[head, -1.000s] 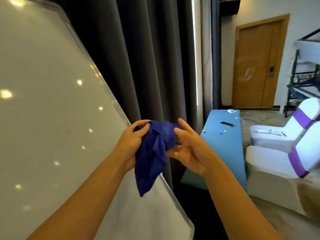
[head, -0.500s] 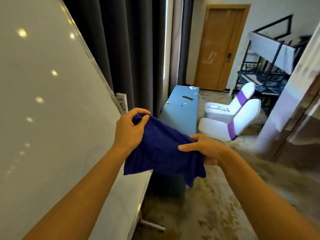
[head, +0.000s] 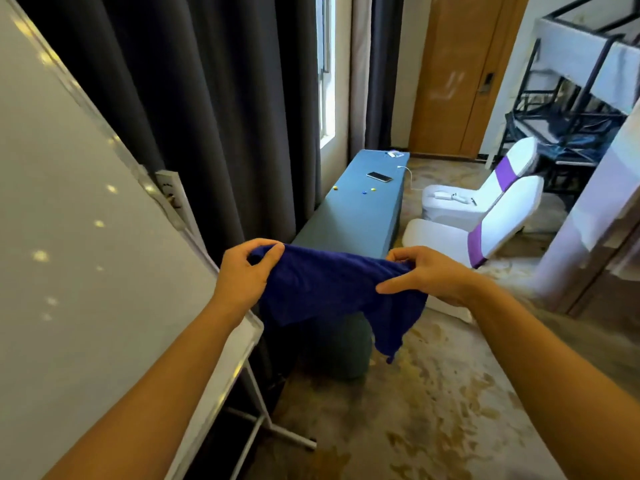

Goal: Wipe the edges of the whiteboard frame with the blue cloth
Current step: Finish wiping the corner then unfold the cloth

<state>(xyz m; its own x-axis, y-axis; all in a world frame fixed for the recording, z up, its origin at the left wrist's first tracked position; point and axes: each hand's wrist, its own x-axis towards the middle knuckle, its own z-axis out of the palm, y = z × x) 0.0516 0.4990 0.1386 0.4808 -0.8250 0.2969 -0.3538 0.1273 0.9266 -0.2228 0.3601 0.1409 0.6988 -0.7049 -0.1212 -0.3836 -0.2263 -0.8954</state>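
A dark blue cloth (head: 329, 289) hangs stretched between my two hands in the middle of the view. My left hand (head: 244, 275) pinches its left corner, close to the whiteboard's right edge. My right hand (head: 426, 273) pinches the right side, and a loose tail of cloth droops below it. The whiteboard (head: 69, 254) fills the left of the view, tilted, with a thin silver frame (head: 114, 133) along its right edge and a bottom tray (head: 221, 386). The cloth does not touch the frame.
Dark curtains (head: 207, 98) hang behind the board. A long table in a blue cover (head: 356, 216) holds a phone (head: 379, 176) and small magnets. Two white chairs with purple bands (head: 485, 220) stand to the right, a wooden door (head: 457, 71) beyond. The board's stand foot (head: 287, 434) crosses the floor.
The bunched cloth has been pulled out flat between my hands, which moved apart. My view swung to the right and down, so less of the whiteboard shows.
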